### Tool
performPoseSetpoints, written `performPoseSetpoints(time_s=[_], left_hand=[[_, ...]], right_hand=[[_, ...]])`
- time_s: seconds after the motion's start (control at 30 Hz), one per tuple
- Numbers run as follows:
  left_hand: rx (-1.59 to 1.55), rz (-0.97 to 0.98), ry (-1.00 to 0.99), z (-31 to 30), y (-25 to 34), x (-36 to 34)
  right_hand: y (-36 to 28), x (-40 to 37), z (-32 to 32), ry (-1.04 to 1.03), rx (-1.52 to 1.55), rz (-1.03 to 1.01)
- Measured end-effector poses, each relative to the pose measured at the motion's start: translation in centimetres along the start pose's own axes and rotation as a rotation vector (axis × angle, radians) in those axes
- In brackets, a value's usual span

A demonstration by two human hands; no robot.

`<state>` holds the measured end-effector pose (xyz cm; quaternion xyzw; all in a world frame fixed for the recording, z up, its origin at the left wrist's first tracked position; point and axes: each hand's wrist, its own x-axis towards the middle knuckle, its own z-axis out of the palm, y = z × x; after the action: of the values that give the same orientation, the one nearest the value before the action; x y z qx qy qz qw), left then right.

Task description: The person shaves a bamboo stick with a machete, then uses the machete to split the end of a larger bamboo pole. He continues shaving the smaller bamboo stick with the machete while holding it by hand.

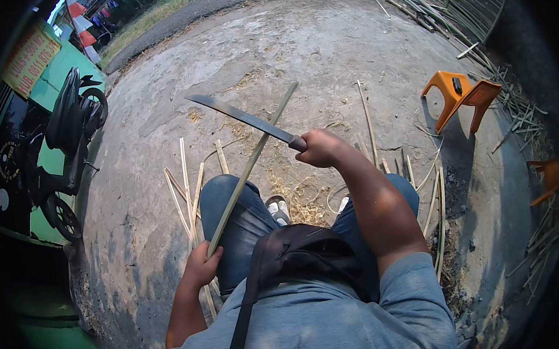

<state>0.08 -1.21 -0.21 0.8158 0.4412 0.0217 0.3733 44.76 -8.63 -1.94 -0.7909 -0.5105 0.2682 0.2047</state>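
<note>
My right hand [319, 147] is closed round the handle of a machete [244, 117], its long dark blade pointing to the left. In my left hand [203, 264], held low beside my left thigh, is the near end of a bamboo strip [244, 176]. The strip slants up and away past my knee, and the blade crosses it in this view near its far part. Several pale split bamboo strips [198, 195] lean or lie beside my left leg. Curly shavings [306, 210] litter the ground between my feet.
More strips [440, 221] lie by my right leg. An orange plastic chair [451, 95] with a small black object on it stands ahead right. On the left a motorbike [69, 144] is parked by a green wall. Bamboo poles [421, 11] are piled at the far right.
</note>
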Motion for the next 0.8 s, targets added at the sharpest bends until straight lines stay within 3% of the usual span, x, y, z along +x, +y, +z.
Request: performPoseSetpoints(time_s=[0.23, 0.33, 0.8], left_hand=[[0.051, -0.012, 0.009, -0.1, 0.7, -0.2], [0.047, -0.008, 0.015, 0.0, 0.8, -0.2], [0.016, 0.000, -0.002, 0.0, -0.2, 0.1]], right_hand=[[-2.8, -1.7, 0.2, -0.115, -0.200, -0.109], [-2.9, -2.0, -0.6, -0.137, -0.148, -0.123], [-1.1, -1.0, -0.5, -0.068, -0.064, 0.001]])
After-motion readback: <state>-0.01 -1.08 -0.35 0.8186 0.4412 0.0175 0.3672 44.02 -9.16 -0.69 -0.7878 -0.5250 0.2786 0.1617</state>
